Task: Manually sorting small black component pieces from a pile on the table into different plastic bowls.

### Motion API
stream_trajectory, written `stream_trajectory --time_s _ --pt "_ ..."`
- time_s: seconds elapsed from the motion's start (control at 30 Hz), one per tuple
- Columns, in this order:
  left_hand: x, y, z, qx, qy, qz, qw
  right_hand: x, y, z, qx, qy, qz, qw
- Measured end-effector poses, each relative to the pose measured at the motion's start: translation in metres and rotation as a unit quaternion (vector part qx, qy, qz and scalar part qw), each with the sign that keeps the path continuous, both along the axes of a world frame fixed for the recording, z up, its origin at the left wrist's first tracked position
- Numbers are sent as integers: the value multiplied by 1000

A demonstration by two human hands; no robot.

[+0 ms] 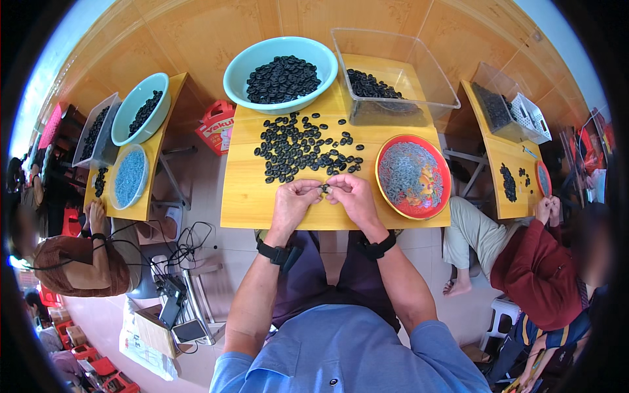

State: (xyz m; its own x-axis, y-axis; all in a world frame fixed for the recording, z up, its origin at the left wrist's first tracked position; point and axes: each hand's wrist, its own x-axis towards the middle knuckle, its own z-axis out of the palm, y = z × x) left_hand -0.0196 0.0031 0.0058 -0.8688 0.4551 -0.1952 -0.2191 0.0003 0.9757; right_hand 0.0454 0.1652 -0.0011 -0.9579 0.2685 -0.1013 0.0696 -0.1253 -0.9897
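My left hand (296, 199) and my right hand (354, 195) meet at the near edge of a small wooden table (249, 200). Between their fingertips they pinch a small black ring-shaped part (325, 188). Just beyond the hands lies a loose heap of the same black parts (298, 147). A red round tray (413, 175) with grey metal clips sits right of my right hand. Farther back stand a teal bowl (280, 65) full of black parts and a clear plastic bin (393, 75) holding more of them.
A person sits at a similar table (131, 141) on the left with a teal bowl (139, 108) and a plate of grey clips. Another person in a red top (534, 265) works at a table on the right. Cables and a power strip (173, 262) lie on the floor.
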Motion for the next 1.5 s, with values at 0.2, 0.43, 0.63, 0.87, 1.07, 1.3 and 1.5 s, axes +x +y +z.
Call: stream_trajectory --time_s 0.2,0.43,0.63,0.87,1.07,1.3,1.5 --pt "-1 -2 -1 0 -4 2 1000 -2 -2 4 -14 -9 -5 1000" --pt "-1 0 -1 -9 3 9 1000 -2 -2 3 -23 -3 -9 1000" --pt "0 2 2 -19 -10 15 1000 -2 -1 2 -25 -5 -9 1000" --pt "1 4 2 -24 -9 13 1000 -2 1 5 -10 -5 3 1000" --pt "3 5 -4 -19 22 -8 1000 -1 8 4 -46 -14 16 999" --pt "8 -1 1 -56 116 -91 987 4 17 11 -37 -27 64 997" --pt "10 -2 4 -120 212 -96 965 1 19 20 -15 -71 96 993"
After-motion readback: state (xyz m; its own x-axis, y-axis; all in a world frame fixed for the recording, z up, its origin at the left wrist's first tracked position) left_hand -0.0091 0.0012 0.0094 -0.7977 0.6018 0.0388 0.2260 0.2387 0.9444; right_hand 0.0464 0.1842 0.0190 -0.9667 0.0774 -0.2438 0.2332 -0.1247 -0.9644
